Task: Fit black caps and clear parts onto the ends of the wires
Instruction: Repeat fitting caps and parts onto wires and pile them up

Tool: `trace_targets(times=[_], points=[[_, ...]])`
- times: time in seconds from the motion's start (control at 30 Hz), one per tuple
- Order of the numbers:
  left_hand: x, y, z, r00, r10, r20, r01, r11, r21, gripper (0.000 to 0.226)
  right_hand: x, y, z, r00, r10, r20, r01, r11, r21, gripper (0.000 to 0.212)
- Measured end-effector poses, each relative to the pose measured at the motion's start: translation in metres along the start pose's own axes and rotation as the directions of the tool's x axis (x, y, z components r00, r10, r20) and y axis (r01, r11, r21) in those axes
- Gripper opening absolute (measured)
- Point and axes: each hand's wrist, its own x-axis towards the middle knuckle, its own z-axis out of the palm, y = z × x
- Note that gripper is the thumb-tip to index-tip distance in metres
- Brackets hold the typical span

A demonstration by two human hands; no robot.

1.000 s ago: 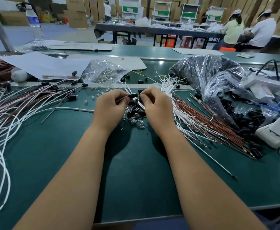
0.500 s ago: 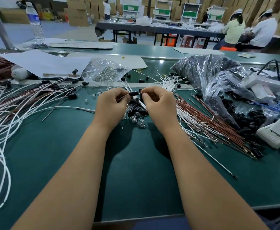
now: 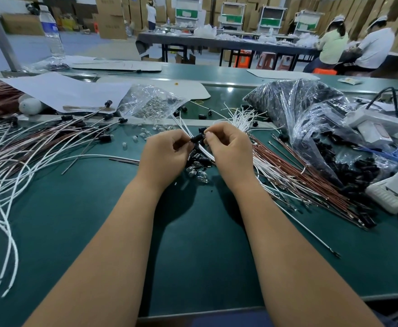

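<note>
Just above the green bench mat [image 3: 193, 244], over a small heap of loose caps and clear parts [image 3: 196, 169], the left hand [image 3: 163, 155] and right hand [image 3: 228, 149] meet, each with curled fingers pinching one end of a black cap [image 3: 196, 138] on a thin wire. Cap and wire look feather-light; the cap small, hard and likely slippery, the wire springy, so it is best pinched close to the tip. Against the earlier frames, the hands sit slightly higher and farther forward, grips unchanged; unfinished wires [image 3: 299, 175] fan out beyond.
</note>
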Motion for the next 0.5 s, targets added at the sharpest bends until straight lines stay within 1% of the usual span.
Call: trace_targets(times=[0.07,0.2,0.3,0.4,0.5], points=[[-0.0002,0.0011,0.0010,0.999,-0.043,0.001,0.043,0.995,-0.093,0.010,0.0012,0.0001,0.0002,0.999,0.033,0.002,-0.033,0.998,0.056,0.018],[0.0004,0.0014,0.0034,0.996,-0.088,0.023,0.090,0.981,-0.171,0.009,0.0012,0.0008,0.0019,0.999,0.049,0.012,-0.050,0.996,0.070,0.018],[0.0008,0.0010,0.0035,0.994,-0.102,0.029,0.106,0.967,-0.230,0.012,0.0013,0.0015,0.0020,0.999,0.036,-0.002,-0.036,0.999,0.040,0.014],[0.0004,0.0016,0.0033,0.995,-0.092,0.037,0.098,0.967,-0.236,0.010,0.0008,0.0015,0.0017,0.999,0.008,-0.033,-0.008,1.000,-0.005,0.013],[0.0003,0.0025,0.0027,0.995,-0.093,0.030,0.098,0.968,-0.232,0.010,0.0000,0.0018,0.0014,0.997,-0.040,-0.061,0.035,0.996,-0.076,0.016]])
